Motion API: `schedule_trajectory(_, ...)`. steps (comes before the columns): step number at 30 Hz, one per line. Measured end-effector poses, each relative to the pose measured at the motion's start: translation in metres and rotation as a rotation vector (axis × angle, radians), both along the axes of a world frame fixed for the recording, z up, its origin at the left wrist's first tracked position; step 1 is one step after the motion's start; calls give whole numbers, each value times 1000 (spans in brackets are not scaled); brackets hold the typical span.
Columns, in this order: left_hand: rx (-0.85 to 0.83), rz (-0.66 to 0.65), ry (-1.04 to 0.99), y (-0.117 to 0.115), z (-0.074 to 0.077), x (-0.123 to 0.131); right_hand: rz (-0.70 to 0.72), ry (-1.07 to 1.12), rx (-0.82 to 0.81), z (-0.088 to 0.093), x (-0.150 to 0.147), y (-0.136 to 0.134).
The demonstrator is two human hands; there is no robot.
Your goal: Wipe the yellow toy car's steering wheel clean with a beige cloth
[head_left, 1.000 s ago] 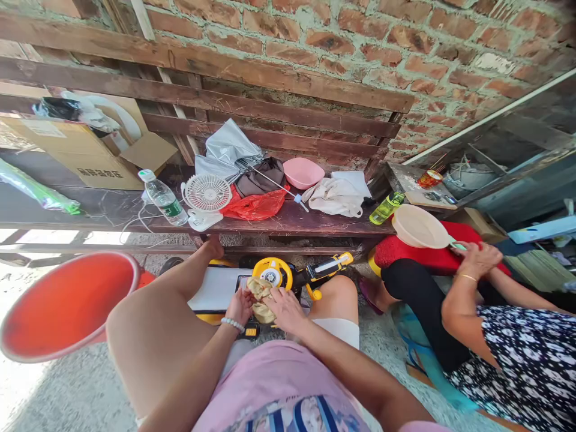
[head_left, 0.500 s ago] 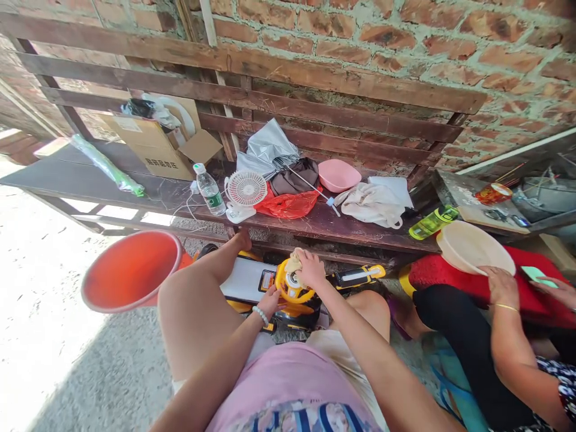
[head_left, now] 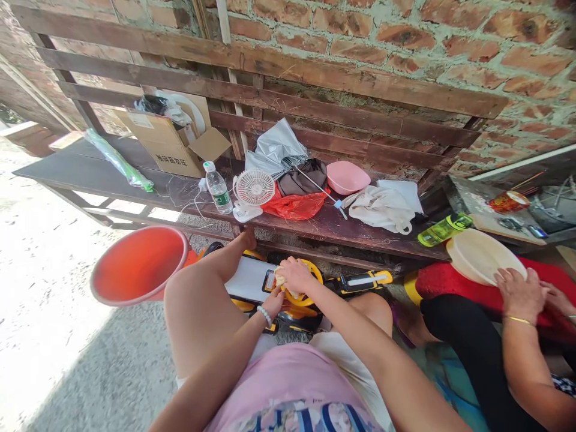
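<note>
Pale yellow cloth [head_left: 279, 279] shows between the hands [head_left: 272, 303] [head_left: 295, 276].

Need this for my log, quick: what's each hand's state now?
Left hand: at the wheel, fingers curled; grip cannot be told.
Right hand: holding the cloth at the wheel.

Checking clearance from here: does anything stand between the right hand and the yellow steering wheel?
Only the pale cloth, bunched under the right hand by the yellow steering wheel. No other obstacle shows; the left hand is close beside the cloth. Whether cloth and wheel touch is hidden.
</note>
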State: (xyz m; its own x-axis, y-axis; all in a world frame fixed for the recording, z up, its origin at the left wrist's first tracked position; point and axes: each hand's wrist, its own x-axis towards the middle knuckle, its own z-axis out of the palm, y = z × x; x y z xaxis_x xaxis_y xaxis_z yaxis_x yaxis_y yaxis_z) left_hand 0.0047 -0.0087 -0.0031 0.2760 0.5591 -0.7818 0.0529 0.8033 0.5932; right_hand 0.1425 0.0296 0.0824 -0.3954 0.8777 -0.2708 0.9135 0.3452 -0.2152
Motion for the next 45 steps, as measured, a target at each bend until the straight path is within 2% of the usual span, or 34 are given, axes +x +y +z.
schedule_trajectory(3,5,-31,-36,1,0,-1,-251,-43,7,-4,16,15)
schedule_trajectory(6,11,-33,-40,2,0,-2,-504,-83,32,-9,27,18)
schedule_trajectory(9,-10,8,-49,3,0,-2,-633,-120,69,-13,27,10)
schedule_trajectory(11,-54,68,-99,5,2,-3,-622,-131,76,-13,20,2)
schedule_trajectory(15,-168,199,-199,14,7,-5,-419,-105,66,-11,4,-25)
schedule_trajectory(19,-185,252,-226,20,11,-7,-227,-73,47,-10,-10,-59)
schedule_trajectory(22,-187,277,-243,19,13,-8,-147,-79,23,-7,-11,-82)
schedule_trajectory(28,-208,275,-291,11,14,-8,-120,-72,10,0,22,-119)
schedule_trajectory(31,-147,236,-255,9,9,-3,-201,-123,-10,2,48,-126)
schedule_trajectory(34,-60,190,-161,7,1,2,-318,-171,19,8,65,-118)
schedule_trajectory(37,-15,114,-89,6,-3,4,-396,-135,123,14,67,-95)
schedule_trajectory(40,20,41,-39,5,-2,2,-350,-64,195,12,53,-62)
schedule_trajectory(43,28,-31,-5,3,3,1,-275,-25,125,0,37,-30)
schedule_trajectory(45,16,-53,-12,3,6,1,-296,-13,52,-9,32,-14)
